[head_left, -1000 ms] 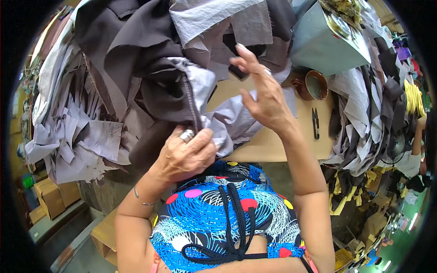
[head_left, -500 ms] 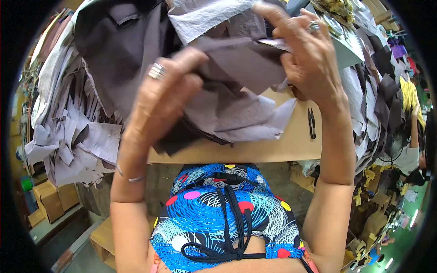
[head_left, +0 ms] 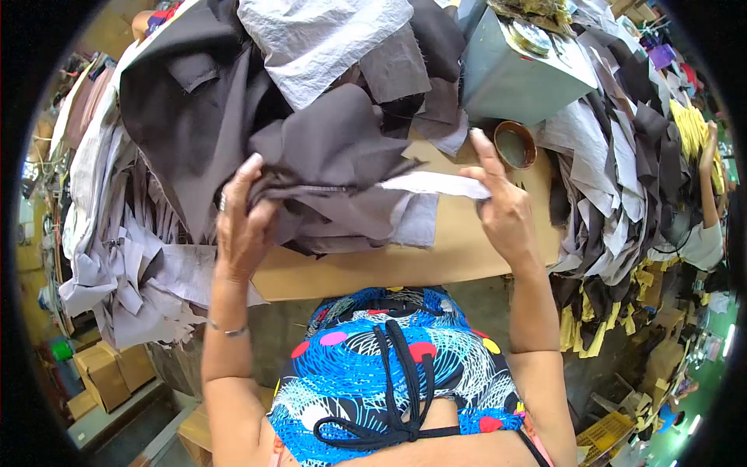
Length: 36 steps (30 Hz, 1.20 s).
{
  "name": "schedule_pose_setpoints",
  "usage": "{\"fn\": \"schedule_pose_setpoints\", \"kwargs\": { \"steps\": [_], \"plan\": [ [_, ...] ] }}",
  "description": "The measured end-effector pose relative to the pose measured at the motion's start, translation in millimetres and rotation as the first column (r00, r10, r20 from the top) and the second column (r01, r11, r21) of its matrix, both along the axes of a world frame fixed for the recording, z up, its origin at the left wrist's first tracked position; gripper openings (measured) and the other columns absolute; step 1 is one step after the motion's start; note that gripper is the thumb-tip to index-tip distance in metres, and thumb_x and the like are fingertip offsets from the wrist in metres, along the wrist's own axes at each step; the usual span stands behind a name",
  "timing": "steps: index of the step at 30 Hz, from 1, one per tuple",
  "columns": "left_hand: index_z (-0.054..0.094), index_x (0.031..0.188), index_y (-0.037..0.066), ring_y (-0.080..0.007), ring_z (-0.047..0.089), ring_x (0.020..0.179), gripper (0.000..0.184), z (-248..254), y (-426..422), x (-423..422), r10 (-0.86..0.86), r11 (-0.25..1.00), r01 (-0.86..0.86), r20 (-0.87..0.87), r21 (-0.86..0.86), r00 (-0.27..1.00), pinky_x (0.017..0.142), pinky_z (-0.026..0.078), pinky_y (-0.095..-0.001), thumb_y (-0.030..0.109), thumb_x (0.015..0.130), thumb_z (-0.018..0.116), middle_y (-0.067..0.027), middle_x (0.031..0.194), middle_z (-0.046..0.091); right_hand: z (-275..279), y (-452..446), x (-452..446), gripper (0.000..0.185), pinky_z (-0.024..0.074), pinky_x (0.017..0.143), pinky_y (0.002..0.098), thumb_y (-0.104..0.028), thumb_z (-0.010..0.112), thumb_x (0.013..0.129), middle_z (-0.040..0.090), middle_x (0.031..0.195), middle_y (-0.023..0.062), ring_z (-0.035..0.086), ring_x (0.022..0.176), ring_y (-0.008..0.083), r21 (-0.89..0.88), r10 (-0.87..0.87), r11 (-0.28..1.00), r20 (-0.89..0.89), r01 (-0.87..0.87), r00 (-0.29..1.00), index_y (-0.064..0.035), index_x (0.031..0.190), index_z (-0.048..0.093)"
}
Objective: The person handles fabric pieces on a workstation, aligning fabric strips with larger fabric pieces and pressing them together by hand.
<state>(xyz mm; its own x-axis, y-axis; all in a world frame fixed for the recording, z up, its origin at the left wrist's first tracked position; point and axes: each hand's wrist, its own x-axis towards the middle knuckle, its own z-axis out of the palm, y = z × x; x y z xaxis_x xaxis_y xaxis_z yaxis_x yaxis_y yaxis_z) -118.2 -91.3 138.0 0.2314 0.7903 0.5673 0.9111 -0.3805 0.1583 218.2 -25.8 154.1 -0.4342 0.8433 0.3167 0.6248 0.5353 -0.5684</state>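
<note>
A dark brown-grey fabric piece (head_left: pixel 327 144) spreads between my hands above the tan tabletop (head_left: pixel 350 279). My left hand (head_left: pixel 247 218) grips its left edge, thumb and fingers closed on the cloth. Between the thumb and fingers of my right hand (head_left: pixel 504 214) is the end of a narrow white strip (head_left: pixel 436 184), pulled out to the right from the dark piece. The index finger of that hand points up. Beneath lie lighter grey-mauve pieces (head_left: pixel 416 222). A dark tip near my right hand may be the snips, mostly hidden.
A round brown bowl (head_left: pixel 517 145) stands beyond my right hand, before a grey-blue box (head_left: pixel 525 82) with a metal dish on top. Fabric heaps (head_left: pixel 179 117) cover the left and back. More cut pieces (head_left: pixel 611 171) hang at the right edge. Another person's arm (head_left: pixel 708 163) shows far right.
Both hands have come lower, toward my body, and the left has moved outward. The dark piece has been shifted, and the white strip is now stretched out toward the right hand. The bowl has come into view.
</note>
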Motion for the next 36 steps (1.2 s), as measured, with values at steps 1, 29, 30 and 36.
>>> {"fn": "schedule_pose_setpoints", "kwargs": {
  "steps": [1,29,30,36],
  "plan": [
    [0.061,0.091,0.007,-0.0345,0.053,0.108,0.020,-8,-3,7,-0.003,1.000,0.003,-0.002,0.020,1.000,0.087,0.049,-0.0389,-0.001,0.073,0.062,-0.0179,0.129,0.044,6,-1,5,0.079,0.0520,0.079,0.0327,0.020,0.038,0.066,0.061,0.113,0.0153,0.065,0.093,0.0254,0.028,-0.031,0.999,-0.030,0.032,0.999,-0.0119,0.138,0.035],
    [0.054,0.097,0.010,-0.0249,0.056,0.104,0.034,-22,-17,99,-0.253,0.928,0.282,0.142,-0.245,0.957,0.096,0.038,-0.0420,0.008,0.066,0.069,-0.0069,0.108,0.060,-55,-14,-6,0.067,0.0453,0.088,0.0420,0.012,0.045,0.074,0.064,0.098,0.0131,0.061,0.092,0.0285,0.139,0.058,0.989,-0.031,-0.053,0.998,-0.0123,0.136,0.039],
    [0.054,0.097,0.009,-0.0237,0.057,0.100,0.031,-37,-11,98,-0.268,0.908,0.293,0.123,-0.300,0.956,0.095,0.039,-0.0414,0.007,0.068,0.067,-0.0068,0.105,0.061,-44,-13,-6,0.066,0.0461,0.086,0.0411,0.012,0.045,0.074,0.063,0.098,0.0136,0.061,0.092,0.0287,0.161,0.068,0.985,-0.055,-0.059,0.996,-0.0111,0.135,0.040],
    [0.052,0.090,0.008,-0.0265,0.057,0.080,0.020,-55,2,75,-0.127,0.887,0.067,-0.101,-0.457,0.987,0.074,0.046,-0.0386,0.002,0.071,0.058,-0.0091,0.080,0.055,-16,-7,-2,0.064,0.0476,0.078,0.0377,0.013,0.045,0.072,0.063,0.094,0.0152,0.060,0.088,0.0282,0.208,0.039,0.977,0.025,-0.043,0.999,-0.0070,0.133,0.042]
  ]
}}
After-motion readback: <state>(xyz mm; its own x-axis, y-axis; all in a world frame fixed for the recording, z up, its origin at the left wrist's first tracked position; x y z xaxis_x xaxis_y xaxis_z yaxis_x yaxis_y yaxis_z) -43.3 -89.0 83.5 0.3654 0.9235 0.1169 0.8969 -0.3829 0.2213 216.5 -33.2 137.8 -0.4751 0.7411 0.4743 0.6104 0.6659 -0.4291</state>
